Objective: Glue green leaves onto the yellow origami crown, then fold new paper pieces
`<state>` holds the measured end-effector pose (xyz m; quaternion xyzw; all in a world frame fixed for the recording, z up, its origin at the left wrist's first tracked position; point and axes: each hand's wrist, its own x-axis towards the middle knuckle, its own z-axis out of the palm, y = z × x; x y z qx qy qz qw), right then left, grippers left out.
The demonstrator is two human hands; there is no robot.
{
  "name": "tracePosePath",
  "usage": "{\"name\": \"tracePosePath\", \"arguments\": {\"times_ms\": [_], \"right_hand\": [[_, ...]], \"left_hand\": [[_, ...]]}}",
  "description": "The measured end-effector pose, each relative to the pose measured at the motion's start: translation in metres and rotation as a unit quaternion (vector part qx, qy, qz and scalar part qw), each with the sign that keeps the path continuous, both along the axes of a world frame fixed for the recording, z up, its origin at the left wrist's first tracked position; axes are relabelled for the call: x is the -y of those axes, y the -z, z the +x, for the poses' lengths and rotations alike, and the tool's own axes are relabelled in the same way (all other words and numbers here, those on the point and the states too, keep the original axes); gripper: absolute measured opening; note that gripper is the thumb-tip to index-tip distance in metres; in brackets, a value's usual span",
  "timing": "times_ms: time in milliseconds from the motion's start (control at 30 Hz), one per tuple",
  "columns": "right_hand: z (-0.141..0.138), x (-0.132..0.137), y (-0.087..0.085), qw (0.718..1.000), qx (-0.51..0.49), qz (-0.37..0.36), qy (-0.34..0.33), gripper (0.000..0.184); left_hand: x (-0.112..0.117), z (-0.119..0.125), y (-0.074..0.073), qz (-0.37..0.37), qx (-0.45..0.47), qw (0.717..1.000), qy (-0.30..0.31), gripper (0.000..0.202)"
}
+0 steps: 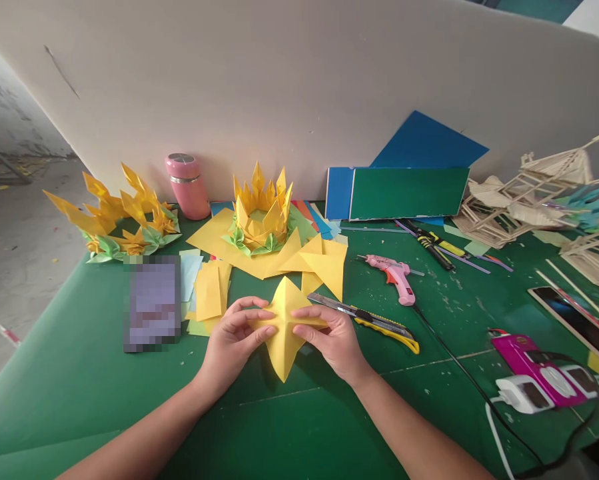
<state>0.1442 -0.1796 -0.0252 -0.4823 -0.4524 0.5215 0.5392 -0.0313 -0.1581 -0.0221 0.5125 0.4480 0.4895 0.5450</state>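
Note:
A folded piece of yellow paper (284, 337), pointed at its top and bottom and creased down the middle, is held just above the green table. My left hand (235, 337) pinches its left side between thumb and fingers. On the opposite side my right hand (335, 333) grips the paper in the same way. Right behind my right hand lies a yellow utility knife (379, 323) with its blade out. Loose yellow paper sheets (324, 267) lie just beyond the hands, and a small stack of yellow paper (209, 290) is left of them.
Two yellow paper crowns with green leaves, one at centre (262, 230) and one at left (124, 223), stand behind. A pink bottle (188, 190), a pink glue gun (392, 275), a magenta power strip (536, 370), a phone (579, 320) and wooden stick models (509, 207) surround the work area.

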Motion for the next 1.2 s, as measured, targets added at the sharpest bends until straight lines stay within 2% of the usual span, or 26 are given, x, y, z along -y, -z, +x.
{"name": "tracePosePath", "arguments": {"times_ms": [167,300,533,667,767,900,1033,1200], "right_hand": [[-0.006,0.001,-0.003,1.0,-0.013,-0.012,-0.018,0.013],[-0.009,0.001,-0.001,0.999,-0.026,-0.011,-0.031,0.013],[-0.011,0.001,0.007,0.999,-0.033,-0.001,-0.036,0.02],[-0.009,0.0,0.009,0.994,0.06,0.096,-0.002,0.01],[-0.007,0.0,0.006,0.969,0.158,0.182,0.052,0.006],[-0.006,0.001,0.0,0.938,0.228,0.257,0.033,0.01],[-0.008,0.003,-0.002,0.929,0.244,0.28,-0.004,0.008],[-0.008,0.005,-0.004,0.925,0.251,0.284,-0.011,0.01]], "left_hand": [[-0.001,-0.001,0.004,0.061,-0.035,0.997,-0.008,0.008],[-0.001,-0.002,0.005,0.145,-0.095,0.985,-0.025,0.007],[0.005,-0.001,0.001,0.218,-0.174,0.96,0.018,0.008],[0.006,0.001,-0.001,0.247,-0.176,0.953,0.017,0.008],[0.006,0.001,-0.002,0.257,-0.178,0.95,0.014,0.008],[0.007,0.001,-0.001,0.26,-0.18,0.949,0.019,0.007],[0.008,0.001,-0.001,0.266,-0.168,0.948,0.034,0.008],[0.008,0.001,0.0,0.273,-0.168,0.946,0.051,0.01]]}}
